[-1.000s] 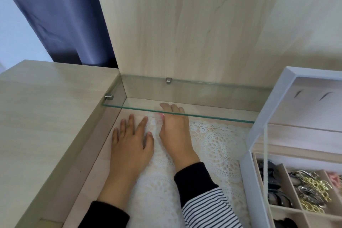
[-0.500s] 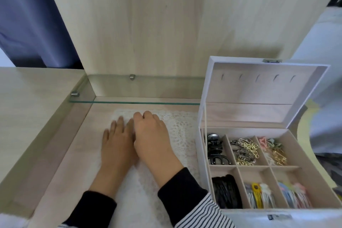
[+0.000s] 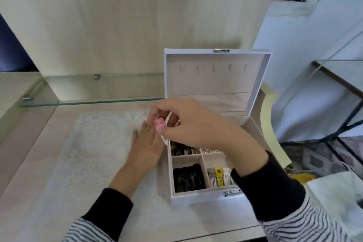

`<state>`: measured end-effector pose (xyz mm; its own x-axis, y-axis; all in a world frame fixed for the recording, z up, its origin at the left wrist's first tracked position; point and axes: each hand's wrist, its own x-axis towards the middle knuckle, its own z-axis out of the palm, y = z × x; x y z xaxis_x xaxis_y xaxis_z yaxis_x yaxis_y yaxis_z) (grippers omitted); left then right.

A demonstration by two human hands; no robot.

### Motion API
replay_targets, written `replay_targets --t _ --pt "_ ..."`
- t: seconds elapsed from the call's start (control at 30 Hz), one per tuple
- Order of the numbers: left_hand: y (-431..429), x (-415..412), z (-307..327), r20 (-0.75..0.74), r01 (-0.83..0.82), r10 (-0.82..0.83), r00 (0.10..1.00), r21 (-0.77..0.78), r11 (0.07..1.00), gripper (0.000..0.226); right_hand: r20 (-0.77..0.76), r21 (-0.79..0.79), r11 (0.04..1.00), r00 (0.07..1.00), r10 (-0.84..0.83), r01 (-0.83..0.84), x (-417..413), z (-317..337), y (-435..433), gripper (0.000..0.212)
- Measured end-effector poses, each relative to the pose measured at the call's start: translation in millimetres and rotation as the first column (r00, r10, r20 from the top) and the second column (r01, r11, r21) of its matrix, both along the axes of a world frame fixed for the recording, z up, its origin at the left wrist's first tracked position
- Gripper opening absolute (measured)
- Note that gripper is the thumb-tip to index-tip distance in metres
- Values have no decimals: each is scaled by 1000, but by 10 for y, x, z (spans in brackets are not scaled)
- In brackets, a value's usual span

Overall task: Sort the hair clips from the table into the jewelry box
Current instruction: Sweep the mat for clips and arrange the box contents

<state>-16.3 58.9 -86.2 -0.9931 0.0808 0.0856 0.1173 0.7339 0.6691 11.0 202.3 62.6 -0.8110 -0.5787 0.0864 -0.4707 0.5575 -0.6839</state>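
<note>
Head view: right hand point(image 3: 196, 124), fingers point(image 3: 157, 110) in a pinch on pink hair clip point(image 3: 159, 124); left hand point(image 3: 146, 145) flat on lace mat point(image 3: 94, 143).

The pale wooden table point(image 3: 33, 149) is carrying a white lace mat point(image 3: 94, 153), which is lying flat over its middle part. The white jewelry box point(image 3: 196, 199) is standing open at the mat's right edge. Whether it is sitting partly on the mat, I cannot tell.
</note>
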Motion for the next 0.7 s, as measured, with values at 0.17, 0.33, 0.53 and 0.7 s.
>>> replay_targets --t 0.17,0.33,0.53,0.7 --pt "233 -34 5 -7 -16 19 1000 339 941 49 74 7 997 994 -78 77 -34 30 737 13" --pt "114 -113 -210 89 -81 52 995 359 930 52 167 126 984 975 -147 126 -76 -60 1249 13" --pt "118 -87 -206 115 -113 75 990 370 922 51 167 274 953 970 -179 129 -86 -108 1486 19" --pt "145 -22 -150 78 -110 88 993 359 927 48 120 448 892 985 -127 60 -49 -182 1512 24"
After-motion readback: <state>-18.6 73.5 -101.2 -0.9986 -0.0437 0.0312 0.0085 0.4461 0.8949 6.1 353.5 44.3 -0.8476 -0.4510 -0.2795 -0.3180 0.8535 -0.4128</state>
